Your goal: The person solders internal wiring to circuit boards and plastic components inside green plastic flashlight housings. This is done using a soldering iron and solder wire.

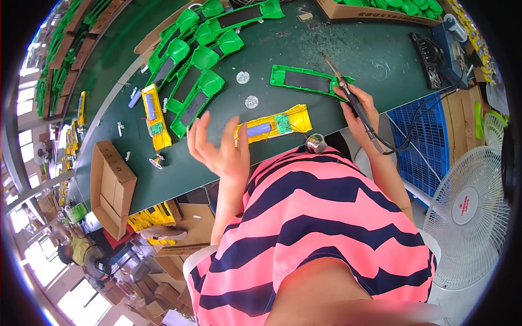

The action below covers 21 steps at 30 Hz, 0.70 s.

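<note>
My right hand (363, 111) grips a soldering iron (335, 70) by its dark handle, its metal tip pointing up and away from me. The fingers of that hand are by the right end of a green plastic casing (278, 76) with a black inlay. My left hand (220, 149) is raised with fingers spread and seems to hold nothing. Beside it lies a yellow housing (300, 117) carrying a blue cylindrical battery (259, 130) and a green circuit board (283, 123). A shiny round lamp reflector (315, 143) rests near the table edge, against my striped shirt.
Beyond my left hand lie several green casings (201, 89) and another yellow housing (155, 117). Two round white discs (251, 102) sit mid-table. An open cardboard box (113, 187) stands left. A soldering station (448, 57) is far right, its cable looping to the iron. A fan (465, 217) stands right.
</note>
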### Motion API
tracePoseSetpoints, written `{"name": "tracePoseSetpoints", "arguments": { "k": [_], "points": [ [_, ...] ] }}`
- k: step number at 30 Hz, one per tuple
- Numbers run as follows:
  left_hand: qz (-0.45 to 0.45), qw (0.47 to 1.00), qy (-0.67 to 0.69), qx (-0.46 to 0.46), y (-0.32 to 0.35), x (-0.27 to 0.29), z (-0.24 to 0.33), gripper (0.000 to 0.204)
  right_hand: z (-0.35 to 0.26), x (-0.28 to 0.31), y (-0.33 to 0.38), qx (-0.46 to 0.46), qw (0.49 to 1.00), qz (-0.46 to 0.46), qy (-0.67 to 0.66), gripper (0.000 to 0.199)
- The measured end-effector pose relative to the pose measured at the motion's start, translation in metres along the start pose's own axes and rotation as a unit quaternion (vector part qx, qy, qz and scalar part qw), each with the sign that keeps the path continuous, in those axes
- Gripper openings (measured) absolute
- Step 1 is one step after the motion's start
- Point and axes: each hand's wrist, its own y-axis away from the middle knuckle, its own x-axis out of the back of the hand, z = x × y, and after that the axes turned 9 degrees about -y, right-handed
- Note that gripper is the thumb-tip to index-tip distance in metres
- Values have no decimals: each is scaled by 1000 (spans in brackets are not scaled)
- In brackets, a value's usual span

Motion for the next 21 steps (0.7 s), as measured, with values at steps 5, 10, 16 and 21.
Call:
{"name": "tracePoseSetpoints", "arguments": {
  "k": [5,10,16,21],
  "points": [
    [-172,952,219,-125,-19,-6,37,25,-3,2,-1,-51,998,-28,-37,35],
    [-214,926,249,-184,-12,-52,62,24,4,0,4,-38,997,0,-71,32],
    [-251,766,563,180,-11,-27,50,12,0,4,2,-48,992,-61,-98,33],
    [-205,839,456,214,-18,-21,6,11,-4,2,-5,-34,968,-183,-171,40]
  ]
}}
